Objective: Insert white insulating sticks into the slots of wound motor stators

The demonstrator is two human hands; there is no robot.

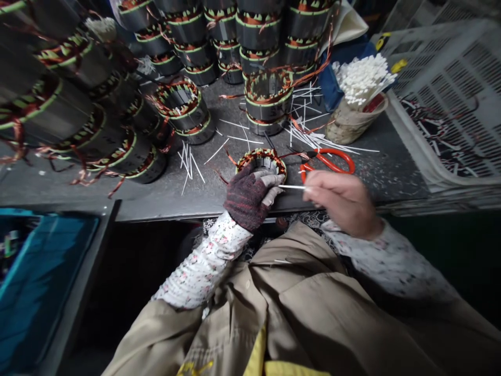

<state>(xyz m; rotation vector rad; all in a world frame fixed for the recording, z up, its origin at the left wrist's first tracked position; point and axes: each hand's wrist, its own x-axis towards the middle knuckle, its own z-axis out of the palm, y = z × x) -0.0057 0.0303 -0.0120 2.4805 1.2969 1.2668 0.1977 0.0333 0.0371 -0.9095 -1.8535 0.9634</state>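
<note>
A motor stator, a ring with copper windings and pale green edging, sits at the front of the bench. My left hand, in a dark knitted glove with pale wrapped fingertips, is closed over its near side and covers part of it. In my right hand, bare and slightly blurred, a thin white strand is pinched between thumb and fingers. The strand points left, its tip close to my left fingertips; whether it touches the stator I cannot tell. Red-handled scissors lie just beyond my right hand.
Stacked stators line the back and left. Two shorter stacks, one with a wound stator on top, stand nearer. Loose white strands are scattered about. A cup holds a white bundle, beside a white plastic basket. A blue crate is lower left.
</note>
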